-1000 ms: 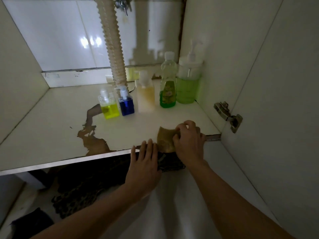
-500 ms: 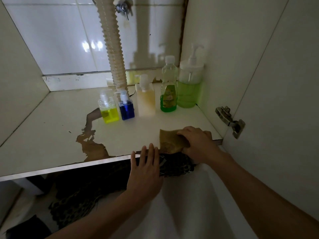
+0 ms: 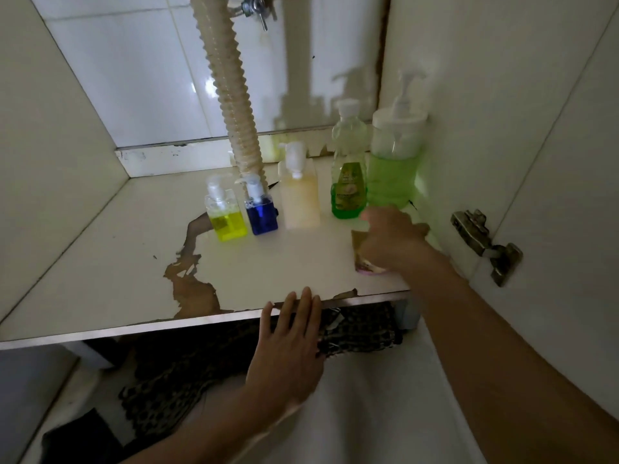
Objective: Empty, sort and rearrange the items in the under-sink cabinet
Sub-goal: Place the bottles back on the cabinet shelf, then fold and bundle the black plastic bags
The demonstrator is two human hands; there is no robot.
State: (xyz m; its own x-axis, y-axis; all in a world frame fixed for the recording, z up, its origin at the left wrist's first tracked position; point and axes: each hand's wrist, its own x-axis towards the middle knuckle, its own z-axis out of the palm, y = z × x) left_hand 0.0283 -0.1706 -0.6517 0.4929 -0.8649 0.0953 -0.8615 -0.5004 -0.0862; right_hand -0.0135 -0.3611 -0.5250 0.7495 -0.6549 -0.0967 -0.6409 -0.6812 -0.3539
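Several bottles stand in a row at the back of the cabinet floor (image 3: 100,262): a yellow pump bottle (image 3: 226,216), a blue pump bottle (image 3: 261,212), a cream pump bottle (image 3: 299,195), a green squeeze bottle (image 3: 348,175) and a large green pump bottle (image 3: 395,162) in the right corner. My right hand (image 3: 392,239) is blurred and grips a brown sponge (image 3: 360,249) on the floor in front of the green bottles. My left hand (image 3: 288,349) lies flat with straight fingers touching the cabinet's front edge.
A corrugated drain hose (image 3: 231,88) drops to the floor behind the small bottles. The floor's coating is peeled in a brown patch (image 3: 191,279). A metal hinge (image 3: 485,246) sits on the right wall by the open door. Leopard-print fabric (image 3: 207,356) lies below the front edge.
My right hand has carried the sponge from the front edge deeper and rightward, toward the green bottles. My left hand stays at the front edge.
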